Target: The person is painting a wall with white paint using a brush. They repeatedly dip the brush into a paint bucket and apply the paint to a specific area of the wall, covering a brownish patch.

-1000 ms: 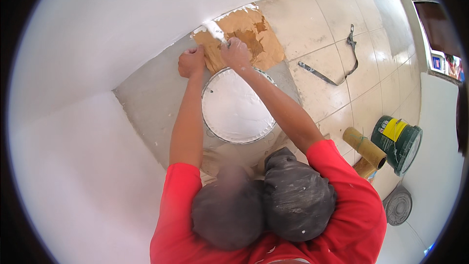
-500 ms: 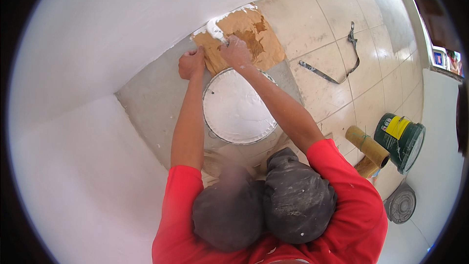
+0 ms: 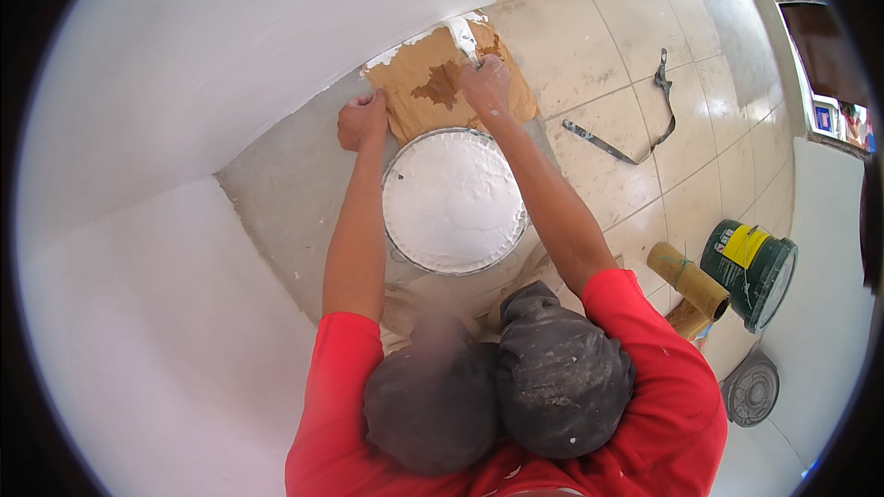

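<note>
My right hand (image 3: 485, 87) is closed on the handle of a paintbrush (image 3: 462, 37), whose bristles are coated white and lie against the foot of the wall. Under it a sheet of brown paper (image 3: 412, 74), with dark wet patches and white smears along its far edge, lies on the floor against the wall. The fingers of my left hand (image 3: 362, 120) pinch the paper's left edge. Between my forearms stands a round bucket of white paint (image 3: 453, 202), nearly full, its near side close to my knees.
White walls (image 3: 230, 55) rise ahead and to the left. On the tiled floor (image 3: 562, 37) at right lies a dark strap (image 3: 603, 137). Farther right are a cardboard tube (image 3: 688, 281), a green bucket (image 3: 748, 276) on its side and a grey round lid (image 3: 751, 389).
My right hand has moved the brush to the right along the wall's foot, toward the paper's far right corner. My left hand has stayed in place at the paper's left edge.
</note>
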A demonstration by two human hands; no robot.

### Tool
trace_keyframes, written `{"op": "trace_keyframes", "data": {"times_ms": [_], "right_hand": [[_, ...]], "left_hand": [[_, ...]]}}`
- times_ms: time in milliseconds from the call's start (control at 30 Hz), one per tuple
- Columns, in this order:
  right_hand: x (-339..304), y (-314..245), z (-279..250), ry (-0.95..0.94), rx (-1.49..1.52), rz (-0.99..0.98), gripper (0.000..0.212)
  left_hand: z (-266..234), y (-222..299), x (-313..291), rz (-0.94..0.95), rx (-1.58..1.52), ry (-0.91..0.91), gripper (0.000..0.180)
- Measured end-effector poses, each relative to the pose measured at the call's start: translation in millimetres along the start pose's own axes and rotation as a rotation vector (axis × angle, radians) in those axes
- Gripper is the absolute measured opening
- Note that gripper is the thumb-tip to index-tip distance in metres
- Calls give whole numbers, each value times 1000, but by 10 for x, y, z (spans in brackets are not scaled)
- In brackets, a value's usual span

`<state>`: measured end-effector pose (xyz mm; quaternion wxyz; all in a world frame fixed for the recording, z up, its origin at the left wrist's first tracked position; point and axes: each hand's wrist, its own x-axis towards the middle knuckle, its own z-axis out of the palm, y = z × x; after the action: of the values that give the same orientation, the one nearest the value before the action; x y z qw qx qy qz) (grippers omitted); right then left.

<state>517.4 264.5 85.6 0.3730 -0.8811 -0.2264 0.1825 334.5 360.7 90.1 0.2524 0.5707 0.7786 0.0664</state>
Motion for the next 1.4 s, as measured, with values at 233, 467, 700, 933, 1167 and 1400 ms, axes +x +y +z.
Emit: {"op": "trace_keyframes", "data": {"times_ms": [233, 467, 700, 933, 1167, 1400], "right_hand": [[-222, -144, 246, -171, -58, -170, 29], [53, -72, 150, -27, -71, -57, 29], [176, 121, -206, 84, 35, -3, 31], [119, 120, -237, 39, -50, -31, 27], [25, -50, -78, -131, -45, -91, 27], [364, 233, -188, 114, -24, -36, 28]], "left_hand": [[-4, 8, 2, 4, 30, 7, 47], [-38, 20, -12, 8, 36, 16, 43], [1, -4, 26, 14, 20, -12, 43], [16, -1, 7, 32, 30, 31, 45], [-32, 1, 18, 13, 22, 23, 45], [27, 16, 12, 31, 37, 19, 44]]}}
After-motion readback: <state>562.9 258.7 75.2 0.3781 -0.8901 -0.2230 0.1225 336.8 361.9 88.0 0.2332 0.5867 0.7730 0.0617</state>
